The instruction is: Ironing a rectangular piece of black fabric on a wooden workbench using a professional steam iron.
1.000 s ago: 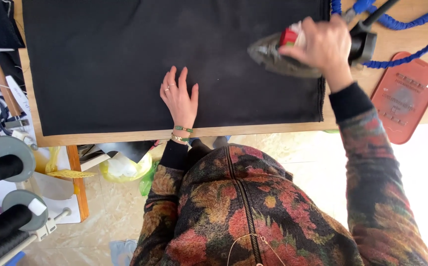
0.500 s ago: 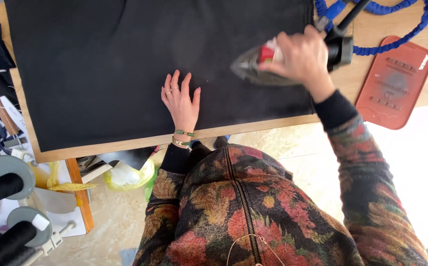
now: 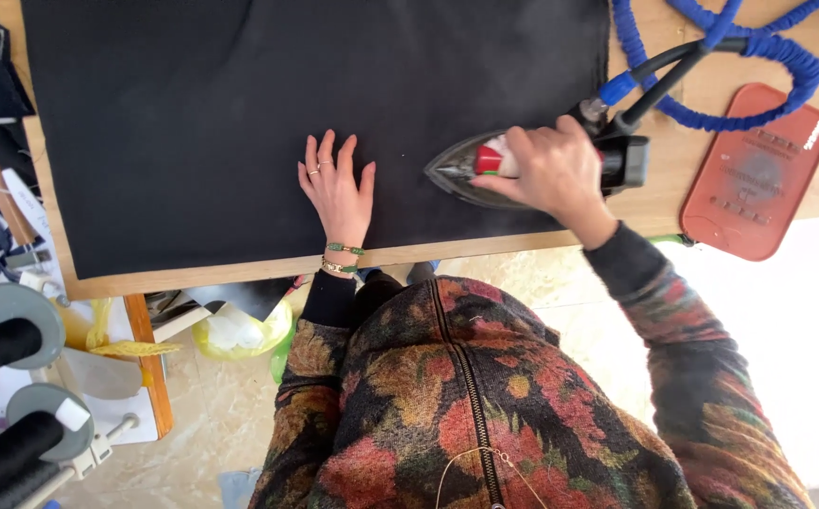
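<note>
A person's right hand (image 3: 549, 172) clenches the handle of a steam iron (image 3: 523, 168), fingers wrapped over the top, the iron's pointed soleplate resting on a sheet of black fabric (image 3: 240, 113) and aimed toward the left hand (image 3: 337, 188). That left hand lies released and flat, fingers spread, palm pressed to the cloth just beside the iron's tip, rings on the fingers and beaded bracelets (image 3: 342, 258) at the wrist. The fabric covers most of a wooden table (image 3: 240, 273), reaching nearly to its near edge. From the rear of the iron a black cord and a coiled blue hose (image 3: 711, 57) run up and to the right across bare wood. Beside them, at the table's right end, sits a red rubber iron rest (image 3: 756, 170), part of it overhanging the edge. The person wears a floral jacket (image 3: 485, 405) in reds and golds with a central zip. On the left, below table level, large spools of black thread (image 3: 0, 344) stand over a pale floor, with a yellow-green bag (image 3: 240, 330) near the table leg
</note>
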